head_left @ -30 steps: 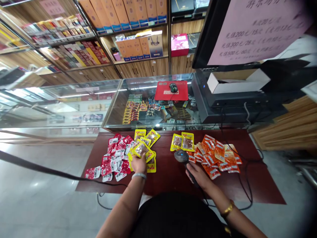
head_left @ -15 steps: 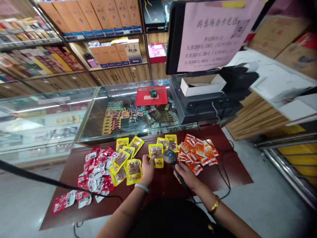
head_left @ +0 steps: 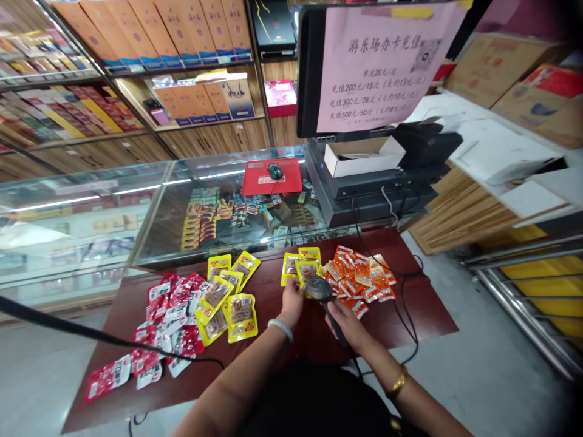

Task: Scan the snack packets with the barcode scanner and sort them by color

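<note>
My left hand (head_left: 292,301) pinches the lower left corner of a yellow snack packet (head_left: 308,269), which lies over or against other yellow packets (head_left: 290,264) at the table's far side. Wrapped round the handle of a black barcode scanner (head_left: 319,287) is my right hand (head_left: 345,323). The scanner's head covers the lower part of the held packet. A loose group of yellow packets (head_left: 240,309) lies left of my left hand. Orange packets (head_left: 350,285) are heaped just beyond my right hand, and red packets (head_left: 173,315) spread over the table's left side.
The dark red table (head_left: 277,340) abuts a glass display counter (head_left: 218,233). A monitor with a pink notice (head_left: 373,73) stands above a white open box (head_left: 364,159). A red mat (head_left: 291,182) carries a mouse (head_left: 274,171). Black cables (head_left: 412,315) trail across the table's right side.
My left hand has moved right with the yellow packet, from the gap between the yellow groups to the right-hand yellow packets. My right hand still grips the scanner. The view has shifted slightly.
</note>
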Demonstrator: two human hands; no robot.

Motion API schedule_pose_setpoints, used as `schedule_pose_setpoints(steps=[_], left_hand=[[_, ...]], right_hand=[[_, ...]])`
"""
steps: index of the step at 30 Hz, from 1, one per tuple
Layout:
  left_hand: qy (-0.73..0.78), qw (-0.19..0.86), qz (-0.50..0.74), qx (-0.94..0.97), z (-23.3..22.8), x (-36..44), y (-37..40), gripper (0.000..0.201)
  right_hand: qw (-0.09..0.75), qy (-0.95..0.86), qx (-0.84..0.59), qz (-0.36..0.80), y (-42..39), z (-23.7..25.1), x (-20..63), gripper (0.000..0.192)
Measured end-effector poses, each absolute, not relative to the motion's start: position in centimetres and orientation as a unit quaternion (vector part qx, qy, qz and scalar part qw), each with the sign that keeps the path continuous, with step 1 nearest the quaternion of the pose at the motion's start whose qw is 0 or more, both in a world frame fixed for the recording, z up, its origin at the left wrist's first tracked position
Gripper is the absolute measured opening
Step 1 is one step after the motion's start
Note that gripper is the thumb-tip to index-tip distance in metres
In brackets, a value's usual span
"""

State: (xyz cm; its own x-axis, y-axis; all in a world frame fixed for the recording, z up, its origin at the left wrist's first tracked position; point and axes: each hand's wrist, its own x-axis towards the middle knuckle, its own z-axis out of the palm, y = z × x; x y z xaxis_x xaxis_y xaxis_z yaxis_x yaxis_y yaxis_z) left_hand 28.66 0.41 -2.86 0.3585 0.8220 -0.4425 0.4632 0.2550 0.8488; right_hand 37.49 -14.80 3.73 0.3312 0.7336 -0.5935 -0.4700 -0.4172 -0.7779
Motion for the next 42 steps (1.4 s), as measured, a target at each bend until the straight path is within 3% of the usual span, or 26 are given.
schedule_pose_setpoints(steps=[4,8,10,13,16,19,25,30,37,42], left_hand=[[0.541,0.541,0.121,0.633,-2.4,26.8,1.1,0.032],[0.626,0.332,0.092,0.699,-1.8,20.1,2.9,0.037],[0.702,0.242,0.055,0.667,-1.7,16.6,3.7,0.049],[0.788,0.202,0.008,0.581,-2.0,12.9,4.4,0.074],[0.802,0.219,-0.003,0.556,-2.3,11.4,4.6,0.089],[0.782,0.221,-0.02,0.582,-2.1,10.8,4.5,0.086],[0.715,0.257,-0.107,0.641,-1.6,10.8,4.8,0.044],[0.656,0.392,-0.018,0.644,-1.7,14.3,4.3,0.023],[0.565,0.559,0.082,0.601,-2.8,21.0,1.3,0.028],[0.565,0.543,0.071,0.617,-3.2,23.2,0.5,0.036]], right_hand=[[0.519,-0.11,-0.623,0.574,-15.1,3.8,37.3,0.057],[0.506,-0.119,-0.617,0.59,-14.8,3.3,36.8,0.057],[0.499,-0.125,-0.615,0.598,-14.5,3.0,36.4,0.055],[0.488,-0.136,-0.614,0.606,-14.0,2.7,35.8,0.055],[0.479,-0.149,-0.612,0.612,-13.4,2.6,35.1,0.056],[0.473,-0.159,-0.611,0.615,-13.1,2.9,34.7,0.057],[0.48,-0.159,-0.611,0.609,-13.4,3.4,34.7,0.057],[0.495,-0.145,-0.612,0.599,-14.7,3.3,35.2,0.056],[0.521,-0.134,-0.602,0.59,-15.4,4.0,35.8,0.056],[0.531,-0.133,-0.598,0.586,-15.5,4.2,36.3,0.056]])
